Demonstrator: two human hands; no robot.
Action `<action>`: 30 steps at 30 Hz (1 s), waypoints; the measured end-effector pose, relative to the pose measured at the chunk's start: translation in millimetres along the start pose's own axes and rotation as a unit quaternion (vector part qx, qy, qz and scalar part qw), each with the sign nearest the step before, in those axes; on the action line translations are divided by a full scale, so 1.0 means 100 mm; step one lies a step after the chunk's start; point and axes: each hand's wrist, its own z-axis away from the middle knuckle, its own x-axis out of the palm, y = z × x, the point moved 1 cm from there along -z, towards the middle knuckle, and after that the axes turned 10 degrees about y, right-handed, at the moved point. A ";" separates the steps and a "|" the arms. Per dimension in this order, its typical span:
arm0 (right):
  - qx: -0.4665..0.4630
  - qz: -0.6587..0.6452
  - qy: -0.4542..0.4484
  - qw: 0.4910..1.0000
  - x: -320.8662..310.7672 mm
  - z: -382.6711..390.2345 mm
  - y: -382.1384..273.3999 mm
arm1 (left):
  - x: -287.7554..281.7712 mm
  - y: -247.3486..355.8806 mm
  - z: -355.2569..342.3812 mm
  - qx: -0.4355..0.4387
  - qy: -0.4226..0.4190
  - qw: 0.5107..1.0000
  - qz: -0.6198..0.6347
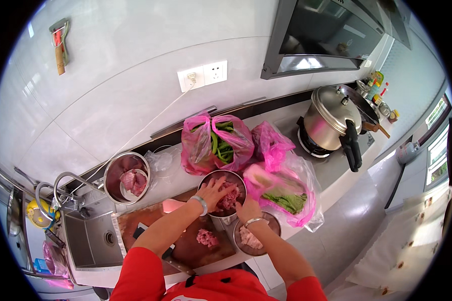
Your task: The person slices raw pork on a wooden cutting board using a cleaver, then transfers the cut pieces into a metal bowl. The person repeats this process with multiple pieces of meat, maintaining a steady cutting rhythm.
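Observation:
My left hand [212, 193] reaches into a steel bowl [224, 219] of chopped pink meat [230, 199], its fingers apart over the meat. At the bowl's right edge, my right hand [248, 209] grips the rim; part of its fingers is hidden. Just below that hand sits a second metal bowl [273, 221] with paler chopped meat [250, 238]. Under my left forearm lies a brown cutting board [188, 258], bearing a small heap of chopped meat [207, 238] and a pink piece of meat [173, 205]. A knife [178, 265] on the board is partly covered by my arm.
A steel pot [116, 173] with meat chunks stands beside the sink [88, 241]. Behind the bowls are a pink bag of green peppers [218, 143] and a bag of leafy vegetables [286, 198]. A pressure cooker [331, 118] sits on the stove, its black handle toward the counter's front.

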 end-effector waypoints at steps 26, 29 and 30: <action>-0.050 -0.009 -0.038 0.998 0.11 -0.20 0.11 | 0.58 -0.07 -0.43 -0.112 0.099 0.987 -0.062; -0.036 -0.008 -0.032 0.999 0.08 -0.25 0.13 | 0.23 0.03 -0.37 -0.094 0.104 0.989 0.053; -0.036 -0.008 -0.028 0.999 0.10 -0.25 0.12 | 0.15 0.00 -0.30 -0.056 0.056 0.996 0.042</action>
